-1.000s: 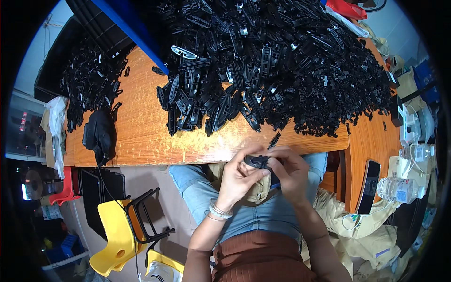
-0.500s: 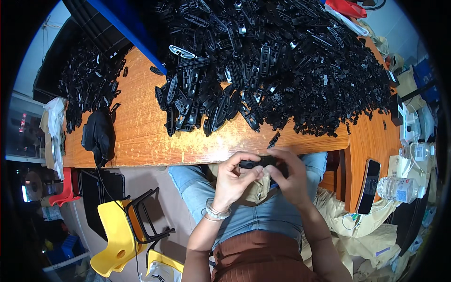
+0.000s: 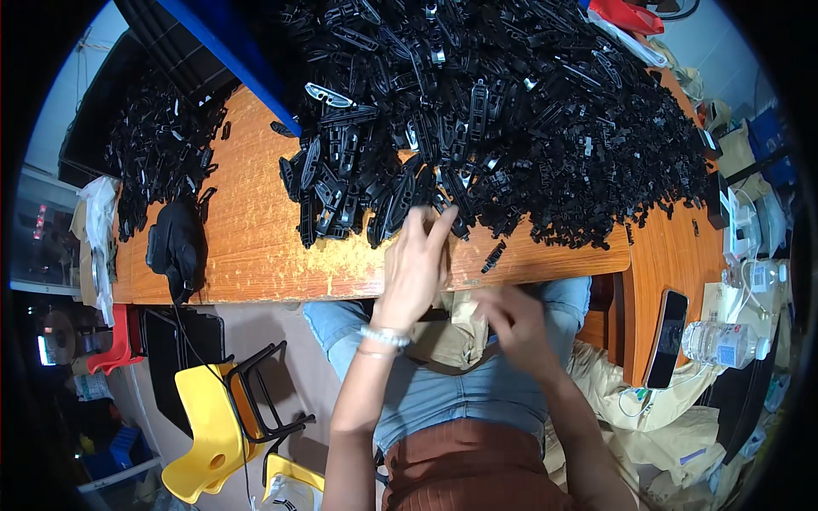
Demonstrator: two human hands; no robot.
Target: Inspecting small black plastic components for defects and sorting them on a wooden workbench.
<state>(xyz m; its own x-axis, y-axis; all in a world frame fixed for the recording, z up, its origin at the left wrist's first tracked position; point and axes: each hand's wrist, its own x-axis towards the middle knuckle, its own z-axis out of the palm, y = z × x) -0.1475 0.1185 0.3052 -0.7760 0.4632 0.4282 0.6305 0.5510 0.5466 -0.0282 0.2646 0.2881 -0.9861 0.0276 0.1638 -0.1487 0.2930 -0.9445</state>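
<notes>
My left hand point(image 3: 415, 268) reaches over the table's front edge to the near side of a large heap of black plastic parts point(image 3: 375, 162). Its fingers are spread, their tips at an elongated black part point(image 3: 454, 217); no firm hold shows. Over my lap, my right hand point(image 3: 518, 328) has its fingers bent and smeared by motion, so what it holds, if anything, cannot be made out. Beside it on my lap lies a tan bag point(image 3: 460, 334). A small ribbed black piece point(image 3: 493, 256) lies alone near the table edge, between the heap and my right hand.
Smaller black pieces point(image 3: 596, 196) spread along the heap's right side. A blue-edged bin point(image 3: 230, 55) tilts at upper left, with another black pile point(image 3: 166, 145) beyond it. A black pouch point(image 3: 177, 247) sits at left, a phone point(image 3: 667, 339) and bottle point(image 3: 722, 343) at right.
Both hands were together over my lap around a black part. My left hand has moved forward to the heap; my right hand has dropped slightly toward the bag. The black part is out of sight.
</notes>
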